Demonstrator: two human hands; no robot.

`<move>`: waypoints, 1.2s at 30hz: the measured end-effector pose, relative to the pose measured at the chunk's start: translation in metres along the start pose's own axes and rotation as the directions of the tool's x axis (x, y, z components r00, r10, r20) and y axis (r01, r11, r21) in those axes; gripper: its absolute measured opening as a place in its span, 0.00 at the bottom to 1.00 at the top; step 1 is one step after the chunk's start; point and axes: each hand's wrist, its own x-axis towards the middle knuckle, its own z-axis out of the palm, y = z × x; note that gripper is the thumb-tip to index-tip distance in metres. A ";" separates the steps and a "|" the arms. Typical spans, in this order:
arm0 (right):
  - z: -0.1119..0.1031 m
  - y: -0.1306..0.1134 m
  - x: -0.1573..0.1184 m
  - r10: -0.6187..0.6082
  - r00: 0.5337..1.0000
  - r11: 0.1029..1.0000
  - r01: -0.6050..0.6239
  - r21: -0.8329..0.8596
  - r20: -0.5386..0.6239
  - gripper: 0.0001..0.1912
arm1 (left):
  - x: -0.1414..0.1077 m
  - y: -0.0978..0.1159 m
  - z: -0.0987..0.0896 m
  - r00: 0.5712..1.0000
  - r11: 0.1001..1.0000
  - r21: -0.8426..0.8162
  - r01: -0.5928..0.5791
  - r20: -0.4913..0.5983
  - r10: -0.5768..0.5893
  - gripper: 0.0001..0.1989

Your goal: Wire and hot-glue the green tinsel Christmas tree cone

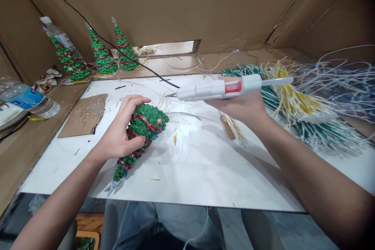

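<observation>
A small green beaded Christmas tree (148,119) with red garland lies on its side on the white board (202,179), its silver star tip toward me. My left hand (125,129) is wrapped around it from the left, thumb on the near side. In my right hand (241,103) is a white hot glue gun (202,90), held above the board with its nozzle pointing left, just beyond the tree's base. A clear glue stick (277,81) sticks out of the gun's back end. Thin wires trail from the tree's base.
Several finished trees (101,56) and a bottle (60,35) stand at the back left. Another water bottle (32,99) lies at the left, near a cardboard piece (83,115). A wooden-handled tool (227,127) rests below my right hand. Bundles of yellow wires (299,99) and green wires (319,133) fill the right.
</observation>
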 end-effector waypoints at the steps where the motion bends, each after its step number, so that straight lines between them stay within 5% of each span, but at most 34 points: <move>1: 0.003 0.004 0.000 0.072 0.997 0.997 -0.072 0.017 -0.033 0.09 | -0.001 -0.001 0.000 1.000 1.000 -0.017 0.010 -0.009 -0.010 0.34; 4: 0.007 0.012 -0.001 0.345 0.933 0.937 -0.337 0.088 -0.102 0.11 | -0.002 -0.005 0.001 0.998 0.995 -0.089 0.055 -0.025 -0.058 0.35; 7: 0.004 0.011 -0.001 0.442 0.897 0.895 -0.443 -0.047 -0.026 0.14 | -0.004 -0.008 0.000 0.996 0.989 -0.129 0.077 -0.023 -0.081 0.34; 13: -0.001 -0.001 -0.001 0.370 0.890 0.853 -0.211 -0.478 0.267 0.19 | -0.004 -0.007 -0.002 0.996 0.990 -0.112 0.088 0.001 -0.089 0.33; 25: 0.018 0.007 -0.009 0.298 0.880 0.872 -0.092 -0.481 0.371 0.16 | -0.003 -0.008 -0.004 0.999 0.989 -0.139 0.049 0.008 -0.048 0.30; 31: 0.026 0.012 -0.012 0.303 0.888 0.884 -0.127 -0.449 0.346 0.17 | 0.009 -0.027 -0.005 0.999 0.927 -0.372 -0.038 -0.046 0.022 0.28; 36: 0.028 0.014 -0.013 0.294 0.894 0.896 -0.135 -0.422 0.339 0.17 | 0.036 -0.022 -0.021 0.984 0.915 -0.386 0.115 0.174 -0.050 0.25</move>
